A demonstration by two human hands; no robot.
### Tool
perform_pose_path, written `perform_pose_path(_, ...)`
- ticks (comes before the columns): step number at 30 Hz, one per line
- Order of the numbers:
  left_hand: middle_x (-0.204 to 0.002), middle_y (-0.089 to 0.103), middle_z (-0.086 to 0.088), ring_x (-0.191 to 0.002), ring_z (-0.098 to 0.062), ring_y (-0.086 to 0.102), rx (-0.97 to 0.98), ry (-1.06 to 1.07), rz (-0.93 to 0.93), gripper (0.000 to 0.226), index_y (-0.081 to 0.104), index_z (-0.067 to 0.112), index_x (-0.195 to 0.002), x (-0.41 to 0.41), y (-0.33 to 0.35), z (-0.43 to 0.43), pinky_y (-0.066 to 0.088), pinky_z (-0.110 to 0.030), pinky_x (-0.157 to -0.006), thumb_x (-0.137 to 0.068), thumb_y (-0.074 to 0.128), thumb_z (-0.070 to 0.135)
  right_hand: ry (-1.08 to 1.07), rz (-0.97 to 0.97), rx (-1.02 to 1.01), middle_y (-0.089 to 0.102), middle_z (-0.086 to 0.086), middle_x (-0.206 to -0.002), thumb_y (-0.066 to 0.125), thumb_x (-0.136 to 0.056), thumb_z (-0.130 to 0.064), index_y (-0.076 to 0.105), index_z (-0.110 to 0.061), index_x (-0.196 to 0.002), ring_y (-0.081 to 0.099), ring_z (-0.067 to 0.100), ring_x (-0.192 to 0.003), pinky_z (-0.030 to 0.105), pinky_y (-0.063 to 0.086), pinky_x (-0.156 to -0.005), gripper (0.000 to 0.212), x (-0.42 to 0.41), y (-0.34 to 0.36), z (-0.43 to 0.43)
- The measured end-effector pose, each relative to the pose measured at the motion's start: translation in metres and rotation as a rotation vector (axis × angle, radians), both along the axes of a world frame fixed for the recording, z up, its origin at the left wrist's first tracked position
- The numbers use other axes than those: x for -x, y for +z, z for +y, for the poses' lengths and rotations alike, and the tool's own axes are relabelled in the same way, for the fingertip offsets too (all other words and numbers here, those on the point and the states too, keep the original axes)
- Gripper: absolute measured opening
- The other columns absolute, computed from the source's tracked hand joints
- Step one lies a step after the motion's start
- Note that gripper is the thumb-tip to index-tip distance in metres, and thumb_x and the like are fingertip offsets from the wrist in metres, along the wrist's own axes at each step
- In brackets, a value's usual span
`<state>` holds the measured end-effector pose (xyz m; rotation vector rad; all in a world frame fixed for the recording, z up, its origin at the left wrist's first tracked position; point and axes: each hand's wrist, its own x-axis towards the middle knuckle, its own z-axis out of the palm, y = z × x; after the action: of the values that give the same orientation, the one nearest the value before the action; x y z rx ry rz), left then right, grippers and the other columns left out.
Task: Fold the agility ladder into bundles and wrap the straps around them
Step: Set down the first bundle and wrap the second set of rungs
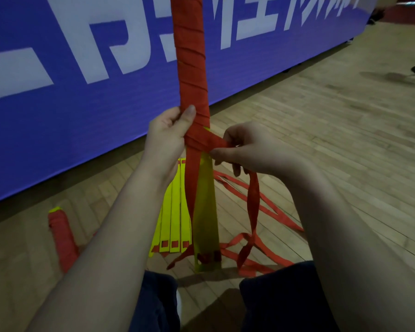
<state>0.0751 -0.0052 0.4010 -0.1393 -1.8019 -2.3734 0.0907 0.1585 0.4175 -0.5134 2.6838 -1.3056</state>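
Head view: the left hand is curled round the upright ladder bundle, thumb pressed across the red wrapping on its near face; the right hand, just beside the bundle on its right, pinches the red strap where it leaves the last turn, drawn taut between fingers and bundle; below that hand the free strap tail hangs twisted down to the floor; the bundle stands nearly vertical, its upper length covered in overlapping spiral turns, its lower part a bare yellow rung whose foot rests on the wooden floor between the person's dark-trousered knees; just behind it, to the left, several flat yellow rungs lie side by side on the floor; loose red straps trail in loops across the boards on the right; a second wrapped bundle, red with a yellow tip, lies at lower left, partly hidden by the left forearm; a blue banner with large white characters runs along the floor's far edge.
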Motion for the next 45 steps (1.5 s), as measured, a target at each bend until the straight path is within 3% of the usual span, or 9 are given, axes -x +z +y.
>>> perform_pose_path(3,-0.069,0.072,0.004,-0.065,-0.007,0.067,0.03,0.009,0.011,0.016,0.067,0.008,-0.093,-0.002,0.002,-0.002,0.051,-0.02,-0.06,-0.099,0.053,0.014,0.015,-0.064,0.031,0.075,0.012,-0.085,0.068,-0.09,-0.03,0.073,-0.004,-0.087,0.07,0.033,-0.086,0.05,0.055,-0.086,0.027,0.003,-0.002,0.001)
perform_pose_path(8,-0.071,0.072,0.005,-0.066,-0.007,0.066,0.105,-0.023,0.035,0.015,0.068,0.007,-0.097,-0.002,0.004,-0.004,0.052,-0.02,-0.062,-0.099,0.055,0.014,0.014,-0.133,0.105,0.075,0.01,-0.091,0.072,-0.085,-0.037,0.078,-0.013,-0.087,0.069,0.029,-0.095,0.051,0.051,-0.096,0.025,0.002,-0.001,0.005)
perform_pose_path(16,-0.078,0.074,0.002,-0.071,-0.008,0.068,0.14,-0.123,0.03,0.017,0.069,0.009,-0.095,-0.004,0.01,-0.014,0.053,-0.021,-0.064,-0.098,0.054,0.014,0.029,-0.204,0.298,0.071,0.016,-0.079,0.072,-0.084,-0.015,0.059,-0.006,-0.086,0.067,0.031,-0.074,0.039,0.056,-0.07,0.016,0.0,0.001,0.009)
perform_pose_path(21,-0.07,0.071,0.0,-0.066,-0.011,0.067,-0.044,-0.117,-0.059,0.02,0.066,0.006,-0.088,-0.005,0.013,-0.008,0.057,-0.027,-0.069,-0.099,0.05,0.014,0.056,-0.271,0.494,0.066,0.021,-0.079,0.06,-0.093,-0.007,0.046,-0.008,-0.09,0.065,0.03,-0.058,0.032,0.057,-0.05,0.015,-0.002,-0.002,-0.003)
perform_pose_path(26,-0.065,0.07,-0.005,-0.062,-0.014,0.069,-0.2,-0.071,-0.133,0.025,0.061,0.0,-0.087,-0.003,0.013,-0.006,0.057,-0.028,-0.06,-0.102,0.045,0.012,-0.039,-0.125,0.387,0.061,0.005,-0.064,0.062,-0.095,-0.021,0.047,-0.012,-0.094,0.047,0.019,-0.039,0.024,0.039,-0.033,0.018,0.003,-0.008,-0.01)
perform_pose_path(30,-0.067,0.071,-0.005,-0.064,-0.013,0.069,-0.195,-0.03,-0.137,0.025,0.062,0.001,-0.087,0.002,0.012,-0.013,0.057,-0.027,-0.062,-0.102,0.046,0.015,-0.052,-0.031,0.415,0.053,-0.004,-0.048,0.065,-0.092,-0.028,0.049,-0.009,-0.088,0.036,0.013,-0.031,0.02,0.028,-0.033,0.025,0.004,-0.008,-0.006)
perform_pose_path(34,-0.066,0.071,-0.003,-0.064,-0.012,0.069,-0.155,-0.013,-0.132,0.024,0.063,0.001,-0.087,0.004,0.008,-0.013,0.056,-0.025,-0.062,-0.101,0.047,0.014,-0.062,0.03,0.433,0.048,0.016,-0.064,0.062,-0.093,-0.034,0.049,-0.007,-0.088,0.033,0.02,-0.039,0.026,0.026,-0.036,0.03,0.001,-0.005,-0.008)
perform_pose_path(39,-0.065,0.07,-0.001,-0.063,-0.01,0.068,-0.119,-0.001,-0.126,0.021,0.063,0.003,-0.088,0.005,0.007,-0.014,0.055,-0.025,-0.063,-0.1,0.05,0.014,-0.038,0.06,0.334,0.037,0.007,-0.063,0.057,-0.097,-0.036,0.048,-0.008,-0.078,0.035,0.009,-0.048,0.025,0.028,-0.046,0.035,0.002,-0.006,-0.007)
perform_pose_path(45,-0.07,0.072,-0.006,-0.066,-0.013,0.07,-0.223,-0.015,-0.148,0.021,0.062,0.0,-0.092,0.007,0.008,-0.014,0.058,-0.028,-0.063,-0.101,0.048,0.013,-0.034,0.066,0.37,0.037,-0.006,-0.052,0.069,-0.09,-0.023,0.038,-0.016,-0.064,0.036,0.007,-0.048,0.021,0.028,-0.047,0.04,0.008,-0.01,-0.003)
